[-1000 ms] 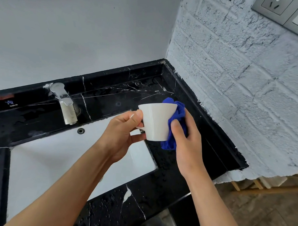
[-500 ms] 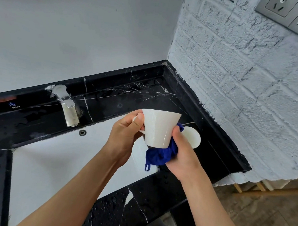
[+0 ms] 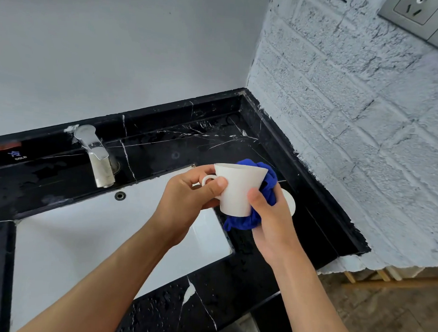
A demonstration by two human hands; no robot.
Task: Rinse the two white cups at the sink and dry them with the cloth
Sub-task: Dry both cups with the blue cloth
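A white cup is held upright above the sink's right edge. My left hand grips it by the handle, thumb on the cup's side. My right hand holds a bunched blue cloth against the cup's right side and bottom, thumb on the front of the cup. The cloth wraps behind the cup up to its rim. A second white cup shows only as a round white edge on the counter behind my right hand.
A white sink basin is set in a wet black marble counter. A chrome tap stands at the back left. A white brick wall closes the right side, with a grey socket high up.
The cloth in my right hand has moved from under the cup back up along its right side. The cup has stayed in my left hand at about the same spot.
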